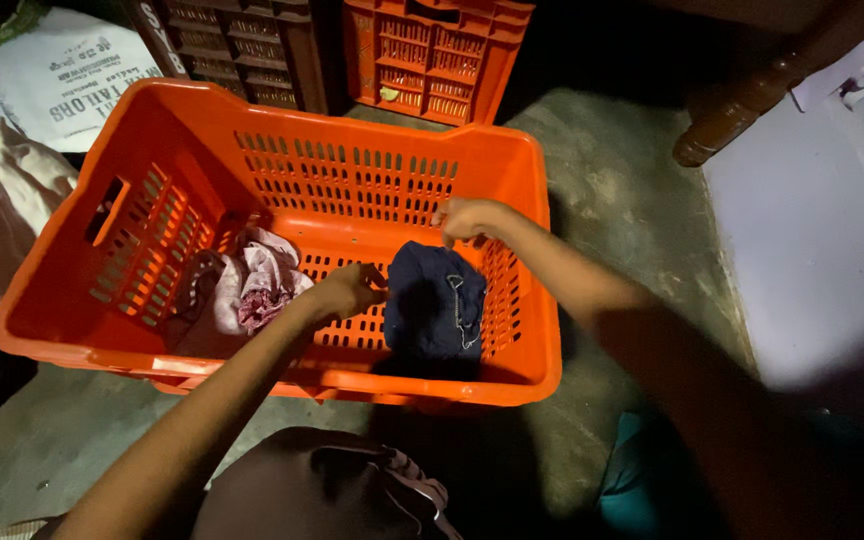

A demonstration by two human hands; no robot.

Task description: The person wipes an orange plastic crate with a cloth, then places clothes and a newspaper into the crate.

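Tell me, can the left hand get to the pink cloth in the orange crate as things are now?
Probably yes. The left hand holds an edge of the dark blue cloth, and the pink cloth lies just beside it on the floor of the orange crate, uncovered. It would have to release the blue cloth first.

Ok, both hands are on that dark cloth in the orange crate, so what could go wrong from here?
1. The dark blue cloth hangs pinched only along its top edge by the left hand and right hand; it could slip and drop back down.
2. It hangs close to the slotted wall of the orange crate, so loose threads might snag in the slots.
3. The pink garment lies right beside it and could get dragged along.
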